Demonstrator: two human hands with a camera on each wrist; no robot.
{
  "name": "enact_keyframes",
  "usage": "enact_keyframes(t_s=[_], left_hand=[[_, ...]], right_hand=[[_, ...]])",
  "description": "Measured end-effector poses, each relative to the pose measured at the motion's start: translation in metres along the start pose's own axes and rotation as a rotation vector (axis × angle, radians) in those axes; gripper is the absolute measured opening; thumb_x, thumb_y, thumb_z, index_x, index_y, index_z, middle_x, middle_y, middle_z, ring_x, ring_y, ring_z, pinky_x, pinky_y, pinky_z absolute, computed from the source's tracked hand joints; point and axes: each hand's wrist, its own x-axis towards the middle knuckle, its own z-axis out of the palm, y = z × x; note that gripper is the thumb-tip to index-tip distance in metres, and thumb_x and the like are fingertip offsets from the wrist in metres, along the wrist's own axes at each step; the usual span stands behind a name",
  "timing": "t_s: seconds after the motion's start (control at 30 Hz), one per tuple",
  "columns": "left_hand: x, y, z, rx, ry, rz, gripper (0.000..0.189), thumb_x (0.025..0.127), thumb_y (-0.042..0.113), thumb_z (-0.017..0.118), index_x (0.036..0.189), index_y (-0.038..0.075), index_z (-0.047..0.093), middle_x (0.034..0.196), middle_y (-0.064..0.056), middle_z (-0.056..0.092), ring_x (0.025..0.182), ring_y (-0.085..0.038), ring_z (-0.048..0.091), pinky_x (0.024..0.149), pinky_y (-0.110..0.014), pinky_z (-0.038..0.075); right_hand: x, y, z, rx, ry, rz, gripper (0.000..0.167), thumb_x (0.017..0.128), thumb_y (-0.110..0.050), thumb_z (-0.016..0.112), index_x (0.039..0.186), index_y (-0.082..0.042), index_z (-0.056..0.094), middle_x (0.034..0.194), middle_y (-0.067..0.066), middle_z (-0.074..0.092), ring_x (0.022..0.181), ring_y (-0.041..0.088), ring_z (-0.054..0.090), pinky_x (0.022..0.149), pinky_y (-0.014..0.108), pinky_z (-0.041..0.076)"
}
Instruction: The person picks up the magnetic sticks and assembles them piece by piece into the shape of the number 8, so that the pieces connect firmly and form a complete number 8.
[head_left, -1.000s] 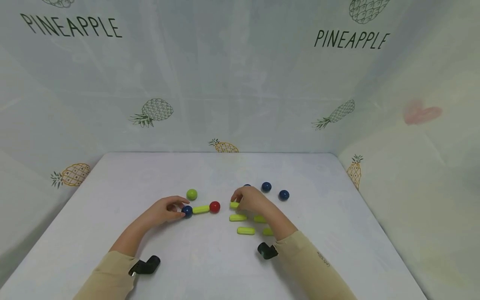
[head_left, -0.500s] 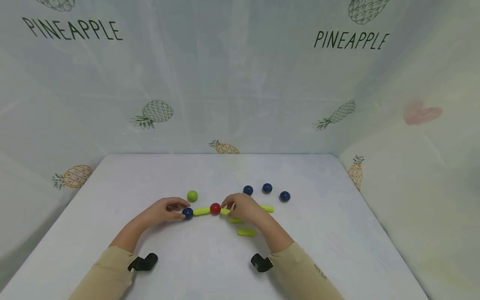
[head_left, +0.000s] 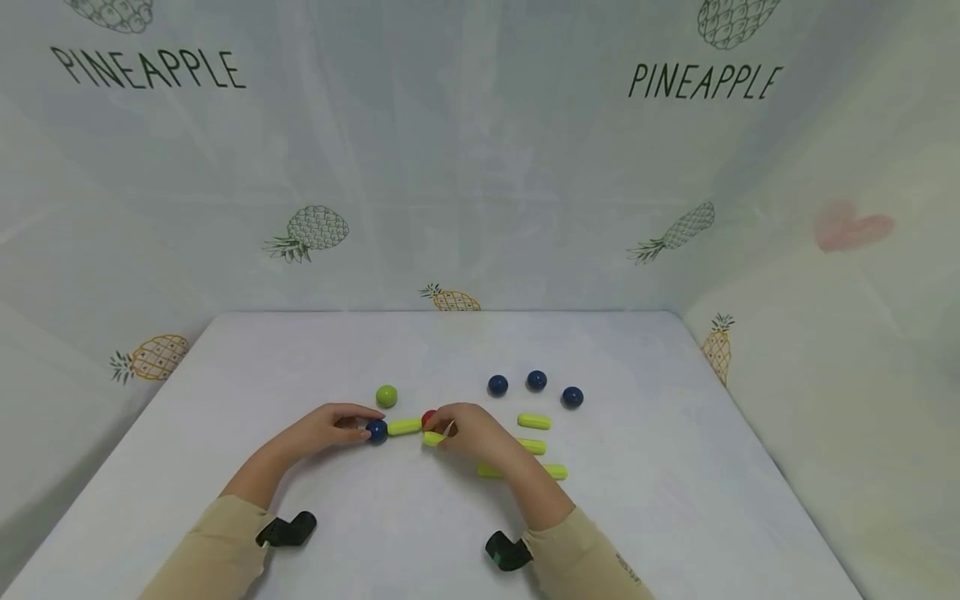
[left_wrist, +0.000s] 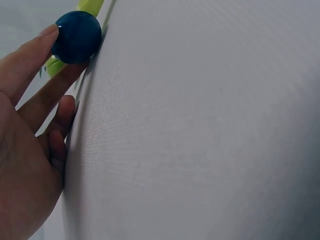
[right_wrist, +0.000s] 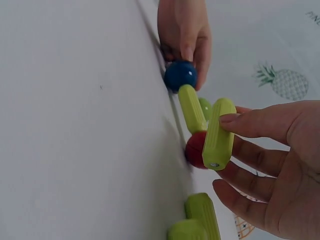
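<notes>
My left hand [head_left: 330,429] pinches a dark blue ball [left_wrist: 77,37] between thumb and fingers, on the white table. A yellow-green ribbed rod [head_left: 405,427] joins that ball to a red ball [right_wrist: 195,150], which is partly hidden by my right hand in the head view. With thumb and fingers, my right hand [head_left: 474,433] pinches another yellow-green rod [right_wrist: 220,135], held just in front of the red ball. A metallic spot shows on this rod's end; whether it touches the red ball I cannot tell. A light green ball [head_left: 386,396] lies just behind the joined pieces.
Three loose blue balls, one of them the rightmost ball [head_left: 572,397], lie at the back right. Several yellow-green rods, among them the farthest rod [head_left: 534,422], lie below them, some partly behind my right forearm. A printed pineapple cloth [head_left: 480,167] hangs behind the table.
My right hand has carried a rod leftward from the group of rods to the red ball, then slightly nearer to me. The left hand has stayed on its blue ball.
</notes>
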Motion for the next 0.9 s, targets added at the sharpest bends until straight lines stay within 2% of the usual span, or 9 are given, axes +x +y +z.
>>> enact_keyframes(t_s=[0.2,0.53,0.73,0.9], left_hand=[[0.000,0.000,0.001,-0.018,0.008,-0.006,0.033,0.092,0.019,0.069,0.123,0.008,0.067,0.088,-0.005,0.052,0.080,-0.019,0.044,0.066,-0.029,0.036],[-0.002,-0.001,0.002,-0.009,0.024,-0.021,0.033,0.092,0.020,0.069,0.122,0.008,0.067,0.088,-0.005,0.052,0.082,-0.021,0.045,0.068,-0.030,0.036],[0.000,-0.004,0.003,-0.024,0.008,-0.020,0.032,0.092,0.022,0.068,0.123,0.011,0.067,0.089,-0.005,0.051,0.084,-0.021,0.045,0.070,-0.031,0.035],[0.000,-0.001,0.003,-0.033,0.013,-0.026,0.033,0.092,0.019,0.068,0.123,0.009,0.066,0.090,-0.006,0.051,0.085,-0.023,0.045,0.070,-0.032,0.035]], right_hand=[[-0.001,-0.008,0.009,0.023,-0.013,-0.033,0.025,0.086,-0.001,0.072,0.106,-0.014,0.072,0.090,-0.009,0.061,0.083,0.010,0.055,0.078,0.026,0.047],[0.004,-0.013,0.023,-0.033,-0.011,-0.084,0.024,0.086,-0.004,0.073,0.107,-0.014,0.072,0.087,-0.010,0.059,0.081,0.006,0.056,0.076,0.023,0.048],[0.006,-0.017,0.030,-0.009,-0.015,-0.045,0.024,0.086,-0.007,0.073,0.108,-0.016,0.071,0.089,-0.008,0.061,0.083,0.007,0.058,0.075,0.024,0.048],[0.008,-0.020,0.035,0.029,-0.020,-0.032,0.024,0.087,-0.006,0.072,0.109,-0.015,0.071,0.088,-0.007,0.062,0.082,0.009,0.058,0.070,0.024,0.049]])
